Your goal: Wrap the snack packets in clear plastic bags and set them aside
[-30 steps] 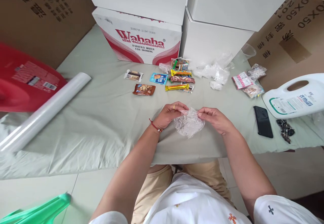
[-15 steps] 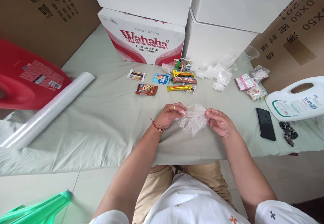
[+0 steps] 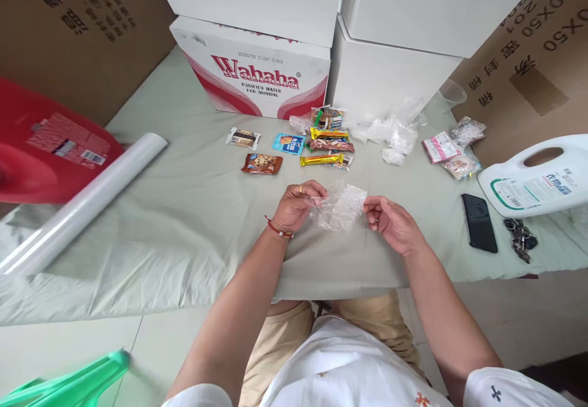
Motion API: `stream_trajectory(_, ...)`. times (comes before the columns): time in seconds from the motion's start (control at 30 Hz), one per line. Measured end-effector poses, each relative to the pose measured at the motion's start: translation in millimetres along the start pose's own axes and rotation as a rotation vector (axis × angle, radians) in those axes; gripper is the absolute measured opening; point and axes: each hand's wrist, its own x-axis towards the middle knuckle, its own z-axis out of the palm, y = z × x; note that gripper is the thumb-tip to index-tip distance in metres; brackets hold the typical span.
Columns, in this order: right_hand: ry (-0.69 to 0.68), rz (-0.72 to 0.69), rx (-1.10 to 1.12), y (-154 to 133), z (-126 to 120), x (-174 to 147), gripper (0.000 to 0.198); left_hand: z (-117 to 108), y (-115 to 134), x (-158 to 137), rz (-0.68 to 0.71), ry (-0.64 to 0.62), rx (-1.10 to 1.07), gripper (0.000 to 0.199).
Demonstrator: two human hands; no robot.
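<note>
A crinkled clear plastic bag is stretched between my two hands, just above the cloth. My left hand, with a ring and a red bracelet, pinches its left side. At the right edge of the bag, the fingertips of my right hand meet the plastic; the lower fingers are curled. Beyond my hands lie a brown cookie packet, a blue snack packet, a dark-and-cream wrapped snack and a pile of wrapped bars with a yellow bar at its front.
A Wahaha carton and white boxes stand at the back. More crumpled clear plastic lies before them. To the right are packets, a white jug, a phone and keys; left, a film roll and red jug.
The plastic between my hands has spread flatter and wider. My right fingers have shifted along to its right edge and loosened a little; my left hand keeps its pinch. The view has shifted slightly.
</note>
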Motion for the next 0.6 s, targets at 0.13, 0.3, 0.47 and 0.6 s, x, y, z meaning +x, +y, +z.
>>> stream_trajectory(0.13, -0.004, -0.045, 0.011, -2.4, 12.5, 6.3, 0.037, 1.1, 0.0, -0.3, -0.008, -0.02, 0.028, 0.015)
stream_trajectory(0.3, 0.009, -0.057, 0.013, -4.8, 20.0, 10.3, 0.031, 1.1, 1.2, -0.2, -0.008, -0.016, 0.005, 0.014)
stream_trajectory(0.47, -0.001, -0.115, -0.004, -2.1, 20.1, 6.0, 0.034, 2.2, 2.3, 0.2, -0.01, 0.016, -0.025, 0.012)
stream_trajectory(0.6, -0.031, -0.17, -0.094, 0.1, 22.9, 2.1, 0.038, 3.4, 2.1, -0.4, -0.012, 0.006, -0.002, 0.012)
